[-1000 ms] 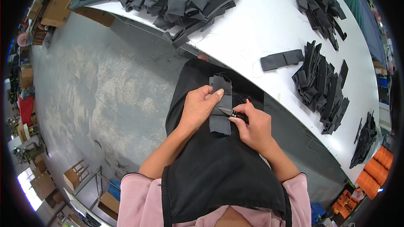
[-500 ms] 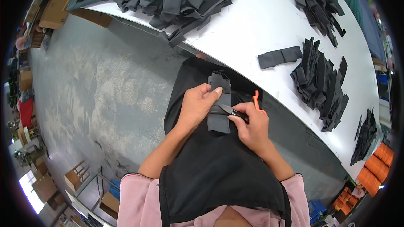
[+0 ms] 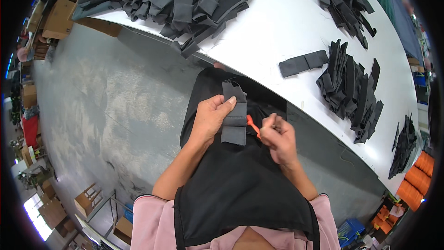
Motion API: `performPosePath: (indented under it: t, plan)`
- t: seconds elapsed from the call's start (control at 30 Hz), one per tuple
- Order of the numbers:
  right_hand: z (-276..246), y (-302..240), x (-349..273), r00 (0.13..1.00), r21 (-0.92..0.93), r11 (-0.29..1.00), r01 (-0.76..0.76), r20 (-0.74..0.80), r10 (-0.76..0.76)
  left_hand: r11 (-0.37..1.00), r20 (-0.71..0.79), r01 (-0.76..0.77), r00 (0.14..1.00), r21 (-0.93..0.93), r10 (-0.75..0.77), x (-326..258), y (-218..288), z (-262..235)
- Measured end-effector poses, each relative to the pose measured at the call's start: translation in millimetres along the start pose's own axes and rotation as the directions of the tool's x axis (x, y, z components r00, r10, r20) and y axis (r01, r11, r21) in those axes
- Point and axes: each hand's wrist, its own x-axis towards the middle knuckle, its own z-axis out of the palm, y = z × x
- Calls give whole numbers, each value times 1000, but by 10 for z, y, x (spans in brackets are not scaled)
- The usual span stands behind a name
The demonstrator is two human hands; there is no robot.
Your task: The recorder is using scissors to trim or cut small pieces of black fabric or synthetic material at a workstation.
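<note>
Over my lap, my left hand (image 3: 210, 118) pinches a dark grey fabric strip (image 3: 235, 132), its thumb on top. The strip hangs lengthwise, with sewn cross seams and frayed threads at its far end. Just to the right, my right hand (image 3: 280, 139) is closed around a small bladed tool with an orange end (image 3: 253, 126). That orange end sticks out toward the strip's right edge; whether it touches is not clear. The tool's black handle and blade are mostly hidden in the fingers. A black apron (image 3: 240, 180) lies beneath both hands.
A white table (image 3: 273, 23) runs diagonally ahead and right. It bears a large heap of grey strips (image 3: 185, 0), another pile (image 3: 354, 92), and a single flat strip (image 3: 303, 63). Orange spools (image 3: 418, 176) stand at the far right. Cardboard boxes (image 3: 58, 18) are at the left.
My right hand has drawn back from the strip and turned, so the blade no longer lies on the fabric and the orange end points left. The left hand and strip shifted slightly left.
</note>
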Motion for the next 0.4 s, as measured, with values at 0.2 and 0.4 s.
performPosePath:
  t: [0.2, 0.4]
  plan:
    - [78, -68, -28, 908, -753, 616, 231, -60, -414, 994, 63, 68, 996, -81, -63, 109, -62, -48]
    - [-95, 21, 14, 942, -760, 612, 220, 2, -336, 991, 115, -136, 984, 11, 133, 89, 192, 130]
